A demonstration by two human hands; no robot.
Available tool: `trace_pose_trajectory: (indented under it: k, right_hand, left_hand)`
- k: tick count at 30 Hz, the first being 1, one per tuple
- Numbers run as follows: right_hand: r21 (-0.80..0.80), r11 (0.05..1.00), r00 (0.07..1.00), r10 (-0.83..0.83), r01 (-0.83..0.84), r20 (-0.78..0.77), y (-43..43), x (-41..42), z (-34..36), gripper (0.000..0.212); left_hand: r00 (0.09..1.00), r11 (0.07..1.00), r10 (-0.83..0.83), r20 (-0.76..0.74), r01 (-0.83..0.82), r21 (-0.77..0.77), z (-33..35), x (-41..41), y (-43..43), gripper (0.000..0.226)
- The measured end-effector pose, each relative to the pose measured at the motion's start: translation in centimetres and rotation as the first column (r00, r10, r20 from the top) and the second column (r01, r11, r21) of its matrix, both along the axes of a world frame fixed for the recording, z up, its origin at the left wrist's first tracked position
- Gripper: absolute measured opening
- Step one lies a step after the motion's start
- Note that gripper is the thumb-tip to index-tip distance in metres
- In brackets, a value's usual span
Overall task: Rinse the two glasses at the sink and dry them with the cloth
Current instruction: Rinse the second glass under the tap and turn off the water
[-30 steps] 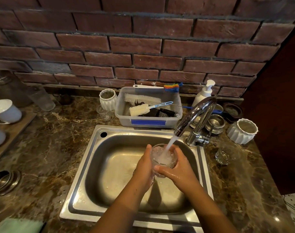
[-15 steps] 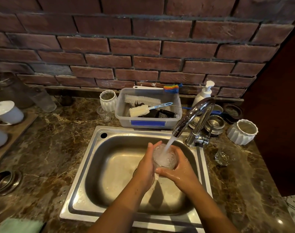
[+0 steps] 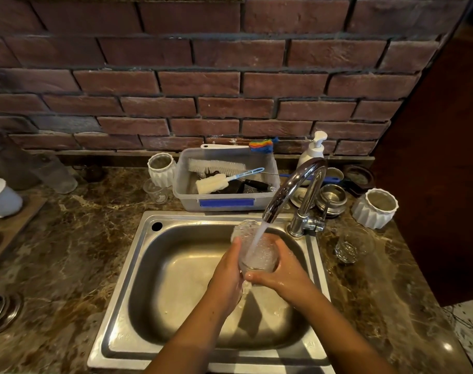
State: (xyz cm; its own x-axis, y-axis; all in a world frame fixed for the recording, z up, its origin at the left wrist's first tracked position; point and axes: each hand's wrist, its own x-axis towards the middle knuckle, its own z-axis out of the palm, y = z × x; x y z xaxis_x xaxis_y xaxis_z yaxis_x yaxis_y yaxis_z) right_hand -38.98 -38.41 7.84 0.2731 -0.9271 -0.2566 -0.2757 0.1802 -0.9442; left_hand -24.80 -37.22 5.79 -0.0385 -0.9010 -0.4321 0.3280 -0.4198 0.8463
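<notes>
- A person's left hand (image 3: 227, 273) is curling round the left wall of a clear drinking glass (image 3: 259, 256), above the basin of the steel sink (image 3: 138, 265).
- The glass is sitting mouth up between both hands, directly under the stream from the chrome faucet (image 3: 297, 190), with water frothing inside it.
- The right hand (image 3: 286, 278) is wrapping the glass's other side, thumb low near the base.
- Wet glass is likely proving slick, rigid and breakable, and getting heavier as it fills. A full wrap round the wall, with support low at the base, is looking safer than pinching the thin rim.
- A second glass (image 3: 351, 247) is waiting on the marble table (image 3: 68, 252), right of the faucet and apart from the sink. No cloth is showing.
</notes>
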Motion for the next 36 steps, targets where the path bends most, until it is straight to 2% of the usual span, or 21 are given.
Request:
trace_pose_trajectory:
  k: [6, 11, 14, 17, 23, 30, 36]
  right_hand:
    - [-0.004, 1.000, 0.999, -0.020, 0.020, 0.028, -0.4, 0.0, 0.0, 0.072]
    - [-0.017, 1.000, 1.000, 0.022, -0.022, 0.010, -0.4, -0.2, 0.1, 0.072]
    - [-0.001, 0.999, 0.999, 0.047, -0.047, 0.003, -0.3, -0.2, -0.1, 0.078]
    - [-0.015, 0.999, 0.999, 0.046, -0.046, 0.013, -0.5, -0.1, 0.0, 0.077]
    - [0.047, 0.996, 0.996, 0.074, -0.076, 0.041, -0.2, 0.6, -0.8, 0.075]
    - [0.156, 0.987, 0.974, -0.006, -0.030, 0.225, 0.9, 1.0, -2.8, 0.076]
    - [0.255, 0.966, 0.929, -0.131, 0.041, 0.347, 1.6, 2.3, -3.9, 0.068]
  left_hand:
    - [0.999, 0.999, 0.032, 0.012, -0.032, -0.005, 0.2, -0.2, -0.2, 0.059]
    - [0.998, 0.999, 0.040, 0.046, -0.039, -0.028, 0.1, -0.4, -0.3, 0.049]
    - [0.997, 0.997, 0.075, 0.032, -0.075, -0.001, 0.2, -0.4, -0.2, 0.054]
    - [0.996, 0.998, 0.070, 0.060, -0.069, -0.014, 0.3, -0.3, -0.1, 0.048]
    - [0.996, 0.997, 0.070, 0.058, -0.071, 0.017, 1.0, 0.1, -0.3, 0.051]
    - [0.992, 0.999, 0.033, 0.120, -0.036, 0.027, 0.1, 1.3, -0.1, 0.046]
    - [0.986, 0.999, 0.018, 0.165, -0.023, 0.026, -0.2, 1.1, 0.4, 0.061]
